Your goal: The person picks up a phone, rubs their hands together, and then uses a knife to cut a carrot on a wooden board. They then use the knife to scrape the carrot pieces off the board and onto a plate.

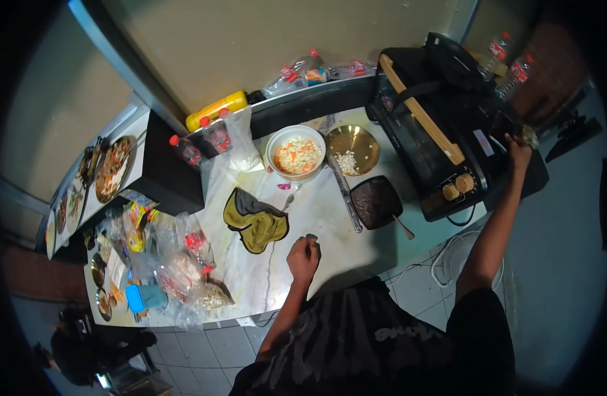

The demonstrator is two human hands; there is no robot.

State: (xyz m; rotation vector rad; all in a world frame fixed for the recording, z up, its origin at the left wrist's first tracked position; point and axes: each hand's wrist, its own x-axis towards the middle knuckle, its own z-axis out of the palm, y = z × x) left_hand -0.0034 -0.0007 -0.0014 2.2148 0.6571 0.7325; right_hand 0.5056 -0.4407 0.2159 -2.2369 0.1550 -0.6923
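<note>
My left hand [304,260] is closed above the front of the marble-patterned table; a small dark bit shows at its fingertips, too small to name. Behind it lies a green and black cloth mitt [256,221]. To its right are a long knife [346,198] and a dark square bowl [377,203] with a spoon handle [404,228] sticking out. My right hand [520,153] reaches far out to the right, fingers closed on the edge of a dark phone [500,129] over the black oven [426,132]. Farther back stand a white pot [295,153] of chopped vegetables and a gold plate [363,145] with white pieces.
Plastic bags and packets [184,270] crowd the left end, with a blue-lidded container [145,298]. Bottles [214,135] and a white bag [244,142] stand at the back left. A yellow cylinder [216,110] lies behind. Another person [85,350] is at lower left.
</note>
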